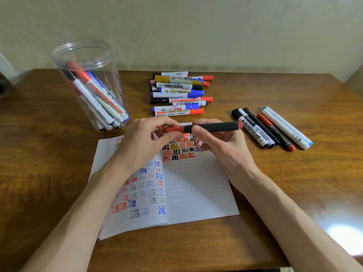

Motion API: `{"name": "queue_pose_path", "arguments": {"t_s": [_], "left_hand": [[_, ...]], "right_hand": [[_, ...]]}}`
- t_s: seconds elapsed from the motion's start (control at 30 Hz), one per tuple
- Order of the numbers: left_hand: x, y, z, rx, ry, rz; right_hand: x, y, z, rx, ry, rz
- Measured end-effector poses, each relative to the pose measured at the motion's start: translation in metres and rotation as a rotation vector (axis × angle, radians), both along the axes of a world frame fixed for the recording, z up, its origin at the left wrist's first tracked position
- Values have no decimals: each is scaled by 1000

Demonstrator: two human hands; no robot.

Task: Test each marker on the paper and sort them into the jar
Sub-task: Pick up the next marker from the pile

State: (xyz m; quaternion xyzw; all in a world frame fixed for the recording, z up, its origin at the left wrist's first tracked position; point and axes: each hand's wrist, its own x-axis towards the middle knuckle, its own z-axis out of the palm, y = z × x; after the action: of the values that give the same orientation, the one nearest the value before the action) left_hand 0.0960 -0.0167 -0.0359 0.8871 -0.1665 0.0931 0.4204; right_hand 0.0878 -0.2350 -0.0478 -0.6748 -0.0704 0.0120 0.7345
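Above the paper (196, 189) by the table's (284, 183) front edge, the left hand (141, 143) is pinching the red cap (174, 129) and the right hand (215, 143) is gripping the marker (216, 127) by its barrel; seemingly uncapping for a test, needing a straight pull. The jar (113, 83) is standing toward the far-left corner

Held marker (214, 127): black barrel, red cap + red end plug. Jar (113, 83), table's far-left corner: clear, colourless. Markers inside (92, 89): mostly white barrels, caps red, blue, black. Pile (176, 93), mid far edge: white barrels w/ printed labels, caps red/blue/black; one mustard-yellow barrel; one w/ black "WHITEBOARD" lettering. Row of five (275, 132), toward right edge: two white w/ black caps, one all black, one black w/ red ends, one white w/ light-blue ends. Paper (196, 189): white, faint grey ruling, blocky characters in red, black, blue, orange; left-pg ones paler. Table (294, 183): mid-brown wood grain, glossy.
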Motion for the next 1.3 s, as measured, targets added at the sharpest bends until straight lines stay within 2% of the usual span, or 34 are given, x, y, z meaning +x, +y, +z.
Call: {"name": "queue_pose_path", "arguments": {"t_s": [0.1,0.13,0.47,0.8,1.07,1.3], "left_hand": [[2,3,0,-6,-18,11],[2,4,0,-13,-25,16],[6,11,-5,31,-151,4],[3,7,-4,43,-202,8],[2,7,-3,62,-163,9],[2,17,18,-201,-72,7]], "right_hand": [[3,0,6,209,155,68],[3,-1,8,222,180,67],[4,-19,3,-196,-109,61],[5,-17,-3,-156,-141,52],[9,-18,-4,-159,-132,72],[12,-7,1,-155,-225,47]]}}
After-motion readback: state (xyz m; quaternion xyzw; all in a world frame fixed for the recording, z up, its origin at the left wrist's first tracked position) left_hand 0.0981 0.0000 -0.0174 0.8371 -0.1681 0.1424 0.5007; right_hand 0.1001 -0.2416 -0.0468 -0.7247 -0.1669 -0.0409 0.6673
